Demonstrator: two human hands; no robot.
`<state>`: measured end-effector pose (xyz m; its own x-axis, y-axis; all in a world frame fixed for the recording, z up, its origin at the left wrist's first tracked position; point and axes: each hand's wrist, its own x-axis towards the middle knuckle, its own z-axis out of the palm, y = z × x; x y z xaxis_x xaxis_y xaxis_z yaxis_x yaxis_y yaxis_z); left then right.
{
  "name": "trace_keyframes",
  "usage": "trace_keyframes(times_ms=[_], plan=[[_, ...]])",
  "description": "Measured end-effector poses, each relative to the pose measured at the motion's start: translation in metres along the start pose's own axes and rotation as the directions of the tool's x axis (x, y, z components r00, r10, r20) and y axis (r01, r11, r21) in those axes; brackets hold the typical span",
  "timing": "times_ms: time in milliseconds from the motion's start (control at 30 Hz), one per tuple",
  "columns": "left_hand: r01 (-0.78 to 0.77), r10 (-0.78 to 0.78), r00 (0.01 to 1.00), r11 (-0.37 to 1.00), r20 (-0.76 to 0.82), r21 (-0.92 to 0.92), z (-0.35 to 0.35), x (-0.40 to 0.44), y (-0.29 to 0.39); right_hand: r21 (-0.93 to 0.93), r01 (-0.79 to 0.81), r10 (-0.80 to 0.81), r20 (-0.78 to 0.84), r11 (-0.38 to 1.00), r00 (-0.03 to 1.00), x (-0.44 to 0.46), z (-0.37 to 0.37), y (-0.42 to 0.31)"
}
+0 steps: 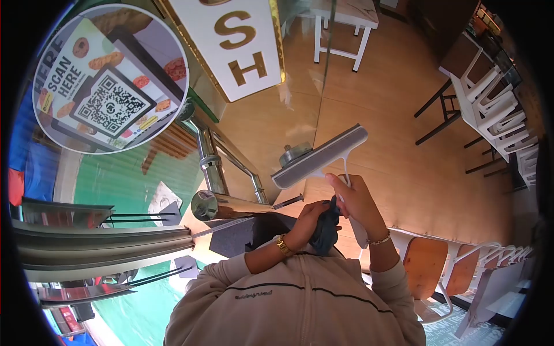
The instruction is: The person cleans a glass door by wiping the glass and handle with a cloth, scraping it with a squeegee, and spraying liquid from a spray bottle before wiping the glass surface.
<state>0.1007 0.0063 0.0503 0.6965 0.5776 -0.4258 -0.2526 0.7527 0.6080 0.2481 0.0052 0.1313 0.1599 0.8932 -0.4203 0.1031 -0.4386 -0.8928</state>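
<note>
In the head view, my right hand (362, 205) is wrapped round the white handle of a squeegee (321, 157). Its wide head points up and away from me, tilted with the right end higher. My left hand (310, 224), below and left of it, is closed on a dark blue cloth (327, 228) that hangs in front of my jacket. The two hands are close together, and the cloth lies near the squeegee's handle. Just beyond the squeegee head is a round metal fitting (294, 153) at the edge of a glass door.
A metal door handle (212, 167) stands to the left. On the glass are a "SCAN HERE" sticker (109, 81) and a gold-lettered sign (239, 46). White chairs (490, 95) line the right. Wooden-backed chairs (426, 266) stand at lower right, and a white table (346, 14) farther back.
</note>
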Motion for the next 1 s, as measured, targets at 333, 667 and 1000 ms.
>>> trace_keyframes(times_ms=[333, 667, 1000], plan=[[-0.002, 0.017, 0.998, 0.975, 0.062, -0.224, -0.021, -0.003, 0.011, 0.14, 0.16, -0.098, -0.373, 0.977, 0.923, -0.037, -0.018, 0.026], [0.061, 0.018, 0.962, 0.958, 0.271, -0.28, 0.009, 0.033, 0.014, 0.145, -0.237, 0.168, 0.374, 0.961, 0.912, -0.101, -0.024, 0.062], [0.002, 0.01, 0.989, 0.996, 0.147, -0.085, -0.007, -0.01, 0.012, 0.084, -0.006, 0.029, -0.275, 0.996, 0.961, -0.083, -0.062, 0.065]])
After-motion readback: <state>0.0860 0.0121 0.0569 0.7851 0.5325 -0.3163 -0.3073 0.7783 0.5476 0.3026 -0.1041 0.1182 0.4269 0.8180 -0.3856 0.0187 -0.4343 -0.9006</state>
